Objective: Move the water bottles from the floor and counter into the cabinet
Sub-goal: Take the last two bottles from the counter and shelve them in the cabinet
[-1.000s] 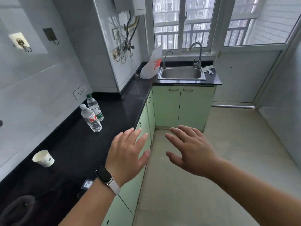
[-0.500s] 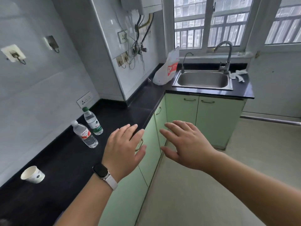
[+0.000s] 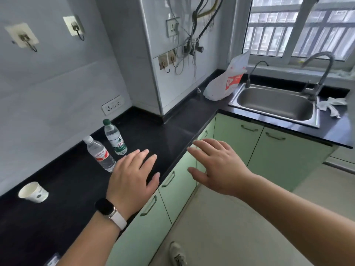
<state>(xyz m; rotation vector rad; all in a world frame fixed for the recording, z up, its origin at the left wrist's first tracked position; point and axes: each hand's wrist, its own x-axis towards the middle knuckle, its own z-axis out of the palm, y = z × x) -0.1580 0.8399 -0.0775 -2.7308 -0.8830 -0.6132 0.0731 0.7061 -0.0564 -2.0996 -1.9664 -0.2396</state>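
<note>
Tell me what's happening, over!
Left hand open, right hand open, both empty. Red-label bottle and green-label bottle stand on counter, untouched. Cabinet doors shut.

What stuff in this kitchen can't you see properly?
All in the head view:
Inside the cabinets: hidden by shut green doors.
Writing on the green-label bottle and red-label bottle: too small.
Object at the bottom-left corner: cut off by the edge.

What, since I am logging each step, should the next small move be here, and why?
Probably the left hand reaches to grip the clear plastic bottle with the red label: it stands on the black counter close beside that hand, and the right hand is open and empty too. The pale green cabinet doors are shut.
</note>
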